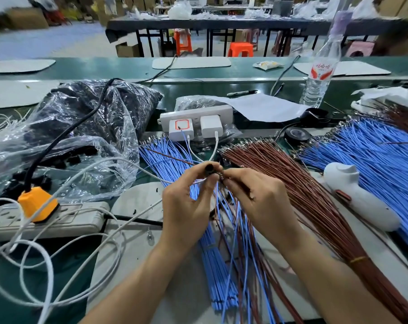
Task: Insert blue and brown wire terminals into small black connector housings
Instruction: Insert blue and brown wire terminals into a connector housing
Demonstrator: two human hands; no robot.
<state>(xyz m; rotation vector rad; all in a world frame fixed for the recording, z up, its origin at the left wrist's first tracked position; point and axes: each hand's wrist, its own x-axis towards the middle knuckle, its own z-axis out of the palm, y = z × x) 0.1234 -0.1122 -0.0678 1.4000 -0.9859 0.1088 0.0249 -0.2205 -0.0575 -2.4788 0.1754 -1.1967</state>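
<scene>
Left hand [186, 204] pinches black connector housing [209, 169]; right hand [256, 195] pinches wire terminal [221, 177], long axis left-right, tip pointing left at housing.

- The left hand [186, 206] is bare, with long, slim fingers.
- The right hand [256, 197] is bare as well, of the same slim build.
- The left forearm [133, 284] is bare and slender, down to the picture's lower edge.
- The right forearm [327, 277] is likewise uncovered along its whole visible length.
</scene>
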